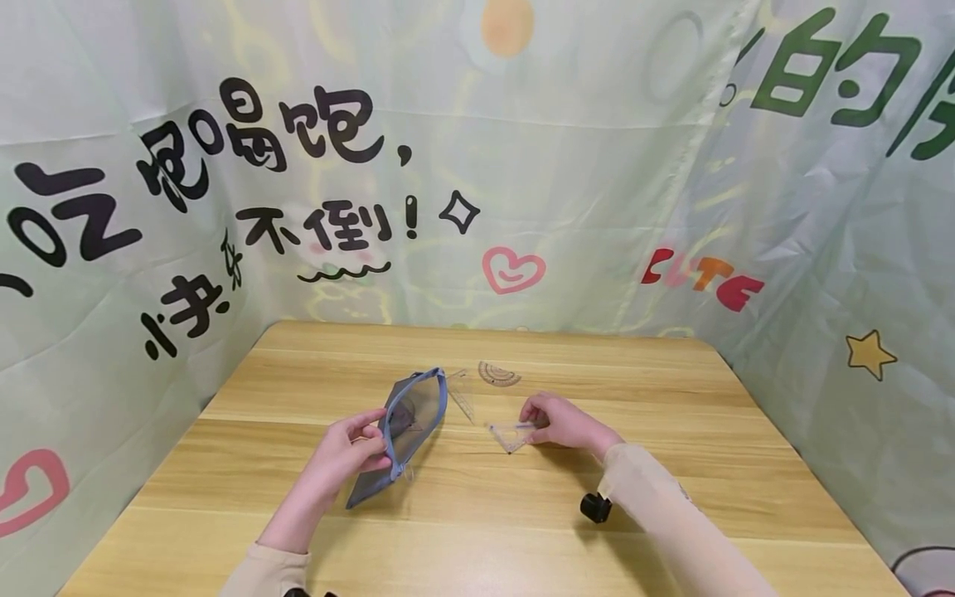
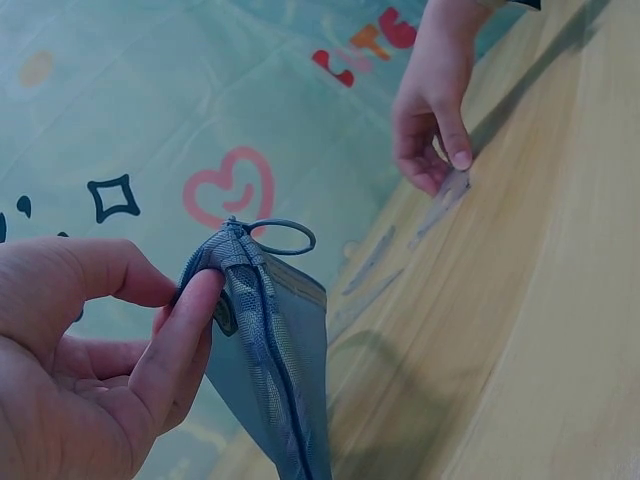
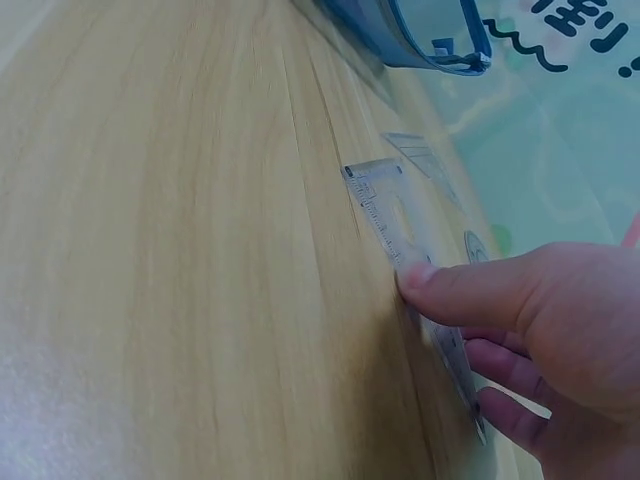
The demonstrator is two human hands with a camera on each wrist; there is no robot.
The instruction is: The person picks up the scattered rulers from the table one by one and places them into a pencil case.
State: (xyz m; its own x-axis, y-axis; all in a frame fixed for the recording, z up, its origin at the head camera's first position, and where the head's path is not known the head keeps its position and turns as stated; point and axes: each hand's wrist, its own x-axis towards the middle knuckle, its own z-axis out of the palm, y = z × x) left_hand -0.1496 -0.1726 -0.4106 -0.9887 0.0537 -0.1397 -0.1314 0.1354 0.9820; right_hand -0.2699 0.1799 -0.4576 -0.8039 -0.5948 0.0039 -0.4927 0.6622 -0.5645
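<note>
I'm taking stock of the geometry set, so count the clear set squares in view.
2. The right hand pinches one set square; the second set square lies between the pouch and the protractor. Others may be hidden in the pouch.

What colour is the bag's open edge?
The open edge is blue, best seen in the head view.

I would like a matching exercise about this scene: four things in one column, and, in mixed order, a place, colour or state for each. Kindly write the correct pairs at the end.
Column 1
1. Protractor
2. Left hand
3. Pouch
4. Right hand

Column 2
A. Holds a clear set square
B. Lies on the table, with no hand touching it
C. Pinches the edge of something blue
D. Blue, with its mouth open

Pairs: 1-B, 2-C, 3-D, 4-A
</note>
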